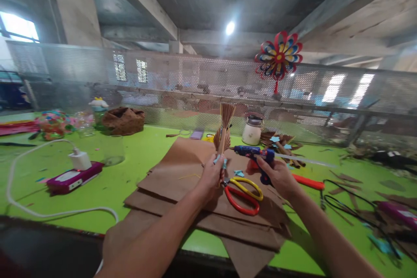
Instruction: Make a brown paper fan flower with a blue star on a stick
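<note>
My left hand [213, 177] is closed around the lower part of a pleated brown paper craft piece [224, 134], held upright with its fanned end up. A bit of light blue paper shows at my fingers. In my right hand [276, 176] is a blue hot glue gun [254, 152], its nozzle pointing left, close to the paper piece; a clear glue stick [304, 160] sticks out of its back. Beneath both hands lies a stack of brown paper sheets [182, 152]. Scissors [244, 197] with red and yellow handles rest on it, beside a small blue paper piece [239, 173].
On the green table [146, 152] stand a white jar [252, 130], a glass cup [114, 150] and a purple power strip [74, 178] with a white cable. Brown paper scraps and a black cord [352, 204] lie at right. A perforated metal screen [195, 78] borders the back.
</note>
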Demonstrator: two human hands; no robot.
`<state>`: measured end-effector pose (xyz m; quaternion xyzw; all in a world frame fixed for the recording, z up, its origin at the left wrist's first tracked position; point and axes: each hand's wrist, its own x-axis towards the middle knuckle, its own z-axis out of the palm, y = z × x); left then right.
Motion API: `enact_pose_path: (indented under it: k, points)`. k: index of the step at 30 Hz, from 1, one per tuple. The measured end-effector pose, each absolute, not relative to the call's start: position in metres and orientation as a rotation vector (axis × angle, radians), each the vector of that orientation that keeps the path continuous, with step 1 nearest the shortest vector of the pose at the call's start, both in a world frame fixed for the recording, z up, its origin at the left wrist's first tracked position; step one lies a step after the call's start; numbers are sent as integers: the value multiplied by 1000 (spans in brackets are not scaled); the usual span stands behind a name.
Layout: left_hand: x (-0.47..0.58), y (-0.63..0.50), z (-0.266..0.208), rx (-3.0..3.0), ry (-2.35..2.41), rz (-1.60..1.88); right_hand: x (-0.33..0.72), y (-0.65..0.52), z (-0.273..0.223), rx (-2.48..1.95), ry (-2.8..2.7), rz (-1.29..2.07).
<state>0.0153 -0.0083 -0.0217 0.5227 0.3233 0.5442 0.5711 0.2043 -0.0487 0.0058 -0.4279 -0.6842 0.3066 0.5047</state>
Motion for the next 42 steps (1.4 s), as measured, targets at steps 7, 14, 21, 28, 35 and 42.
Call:
enact_pose_path:
  k: [7, 14, 21, 28, 35, 42]
  points:
    - [15, -14, -18, 1249, 677, 1224, 196, -49, 3, -1064, -1741, 522]
    - [13, -17, -16, 1217, 623, 1176, 195, -47, 3, -1124, -1741, 400]
    - [13, -19, -14, 1229, 658, 1158, 195, -47, 4, -1108, -1755, 402]
    - [13, -17, -17, 1223, 652, 1135, 193, -52, 10, -1135, -1793, 346]
    - [12, -16, -19, 1227, 646, 1130, 194, -50, 9, -1127, -1784, 325]
    - [14, -18, -16, 1216, 657, 1135, 194, -50, 10, -1148, -1787, 295]
